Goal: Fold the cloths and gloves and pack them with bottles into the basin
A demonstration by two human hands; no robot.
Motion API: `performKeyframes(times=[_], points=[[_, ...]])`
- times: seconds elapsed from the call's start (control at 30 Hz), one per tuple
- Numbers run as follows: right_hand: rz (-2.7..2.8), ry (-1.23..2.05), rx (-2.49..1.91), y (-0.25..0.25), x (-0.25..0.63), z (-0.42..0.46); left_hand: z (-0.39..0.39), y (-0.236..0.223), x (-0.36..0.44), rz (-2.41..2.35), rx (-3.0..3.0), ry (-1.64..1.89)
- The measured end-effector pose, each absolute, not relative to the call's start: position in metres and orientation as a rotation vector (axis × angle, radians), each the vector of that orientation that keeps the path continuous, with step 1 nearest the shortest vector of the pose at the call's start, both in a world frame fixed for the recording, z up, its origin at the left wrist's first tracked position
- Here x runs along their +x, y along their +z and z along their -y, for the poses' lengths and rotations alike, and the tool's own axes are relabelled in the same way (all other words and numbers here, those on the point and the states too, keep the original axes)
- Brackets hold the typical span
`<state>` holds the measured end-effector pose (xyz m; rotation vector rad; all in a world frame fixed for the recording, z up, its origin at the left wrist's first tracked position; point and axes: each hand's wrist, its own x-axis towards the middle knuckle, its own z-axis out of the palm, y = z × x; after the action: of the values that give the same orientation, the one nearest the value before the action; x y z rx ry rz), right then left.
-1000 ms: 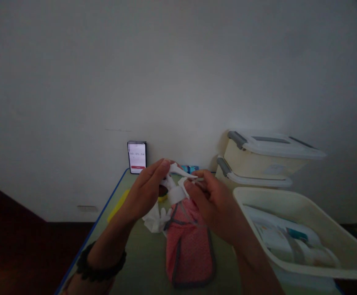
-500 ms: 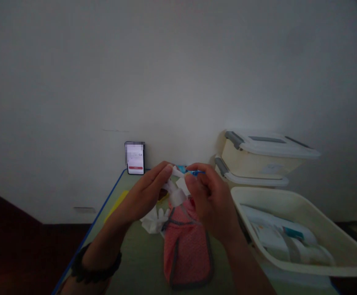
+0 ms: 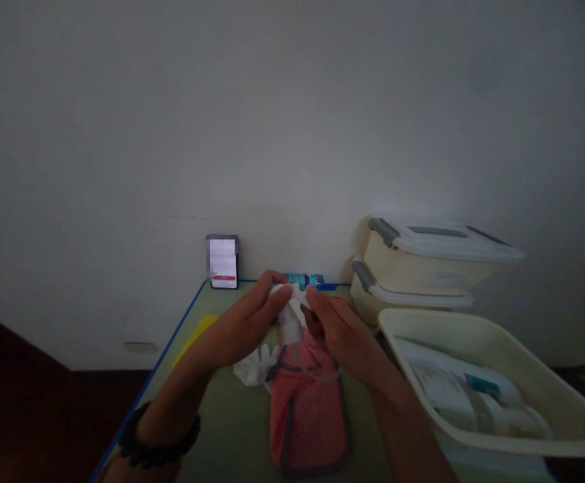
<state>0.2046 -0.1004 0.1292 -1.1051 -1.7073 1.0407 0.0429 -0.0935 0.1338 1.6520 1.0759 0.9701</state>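
Observation:
My left hand point(image 3: 245, 322) and my right hand point(image 3: 337, 325) meet above the table, both pinching a small white wrapper or strip point(image 3: 292, 292) between their fingertips. Just under the fingers stands a small white bottle point(image 3: 289, 327), partly hidden by the hands. Below it a pink cloth pouch with grey trim point(image 3: 307, 402) lies flat on the green table point(image 3: 222, 422). A crumpled white glove point(image 3: 256, 362) rests to the left of the pouch. A dark band circles my left wrist.
A phone point(image 3: 223, 261) with a lit screen leans on the wall at the table's back. A blue tube point(image 3: 305, 280) lies by the wall. Two stacked lidded cream boxes point(image 3: 423, 261) stand at right, with an open cream tub point(image 3: 534, 376) of packages in front.
My hands have drawn closer together and sunk slightly. The right hand's fingers have come down from the stretched strip to meet the left fingertips.

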Motion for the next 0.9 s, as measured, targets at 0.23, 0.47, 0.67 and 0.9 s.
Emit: performKeyframes(times=[0.23, 0.47, 0.67, 0.9], points=[[1.411, 1.569, -0.925, 0.129, 0.215, 0.093, 0.085, 0.135, 0.035, -1.054, 1.818, 1.024], [1.51, 1.231, -1.062, 0.129, 0.217, 0.093, 0.085, 0.137, 0.034, -1.084, 1.785, 1.0], [1.874, 1.09, -1.122, 0.141, 0.224, 0.1, 0.083, 0.137, 0.032, -1.071, 1.819, 0.968], [2.112, 1.031, -1.116, 0.156, 0.241, 0.113, 0.084, 0.141, 0.031, -1.001, 2.066, 0.957]])
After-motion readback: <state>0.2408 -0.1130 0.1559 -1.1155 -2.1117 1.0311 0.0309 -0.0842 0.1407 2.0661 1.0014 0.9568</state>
